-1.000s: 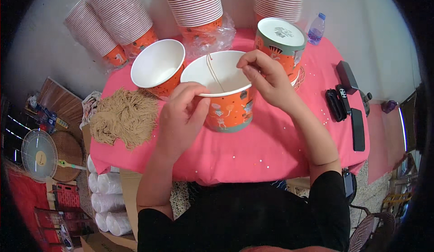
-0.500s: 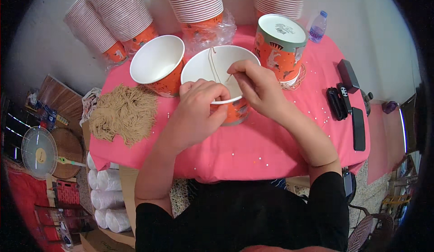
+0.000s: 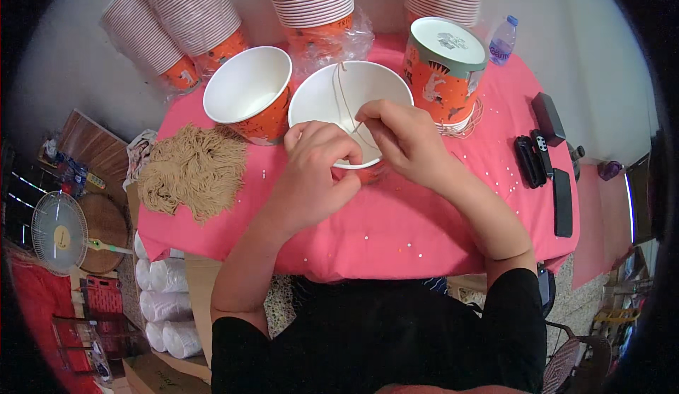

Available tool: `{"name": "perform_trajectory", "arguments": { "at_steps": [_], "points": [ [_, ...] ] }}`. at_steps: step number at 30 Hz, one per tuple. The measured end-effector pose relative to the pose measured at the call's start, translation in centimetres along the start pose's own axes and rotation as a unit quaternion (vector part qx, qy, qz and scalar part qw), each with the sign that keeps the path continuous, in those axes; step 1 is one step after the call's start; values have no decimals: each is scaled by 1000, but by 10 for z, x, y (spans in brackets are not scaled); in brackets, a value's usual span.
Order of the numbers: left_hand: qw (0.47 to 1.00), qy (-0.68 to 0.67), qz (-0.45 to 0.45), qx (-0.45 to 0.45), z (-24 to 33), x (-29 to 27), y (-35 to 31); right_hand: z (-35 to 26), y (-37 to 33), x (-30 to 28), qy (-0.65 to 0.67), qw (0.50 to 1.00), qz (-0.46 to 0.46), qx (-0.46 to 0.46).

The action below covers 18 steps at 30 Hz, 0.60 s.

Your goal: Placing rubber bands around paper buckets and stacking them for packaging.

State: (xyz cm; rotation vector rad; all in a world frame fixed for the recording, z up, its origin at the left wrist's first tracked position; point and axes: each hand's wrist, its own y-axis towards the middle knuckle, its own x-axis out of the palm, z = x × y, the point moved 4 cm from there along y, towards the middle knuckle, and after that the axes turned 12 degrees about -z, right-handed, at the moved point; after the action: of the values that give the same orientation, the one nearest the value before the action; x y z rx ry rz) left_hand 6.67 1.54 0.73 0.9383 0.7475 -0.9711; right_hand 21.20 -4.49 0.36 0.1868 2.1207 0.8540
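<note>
In front of me a paper bucket (image 3: 317,95), white inside and orange outside, stands on the table. My left hand (image 3: 311,171) is closed on its near-left rim, fingers over the edge and thumb outside. A thin tan cord (image 3: 345,93) hangs over the far rim and runs down inside. My right hand (image 3: 402,139) pinches the cord near its end, above the near-right rim. A second open bucket (image 3: 244,86) stands to the left. At the right, an upside-down bucket (image 3: 440,76) rests over white rims with looped cord (image 3: 472,122) around them.
A heap of tan cord (image 3: 194,171) lies on the pink-covered table (image 3: 382,242) at the left. Tall stacks of nested buckets (image 3: 308,1) stand at the back. A small bottle (image 3: 502,42) is at the back right, with dark devices (image 3: 562,199) along the right edge.
The view has shifted slightly. Less of the bucket's orange outer wall shows below its near rim. Both hands keep their holds on the bucket and the cord.
</note>
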Motion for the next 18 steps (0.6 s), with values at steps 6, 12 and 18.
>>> {"name": "perform_trajectory", "arguments": {
  "at_steps": [6,12,18],
  "points": [
    [999,7,34,21,-8,0,-10,6,1,-7,67,987,-115,88],
    [993,48,55,95,-5,3,-21,-4,-2,-20,48,965,-245,87],
    [966,178,83,169,20,8,-35,-25,-7,-24,-70,960,-270,1]
  ]
}}
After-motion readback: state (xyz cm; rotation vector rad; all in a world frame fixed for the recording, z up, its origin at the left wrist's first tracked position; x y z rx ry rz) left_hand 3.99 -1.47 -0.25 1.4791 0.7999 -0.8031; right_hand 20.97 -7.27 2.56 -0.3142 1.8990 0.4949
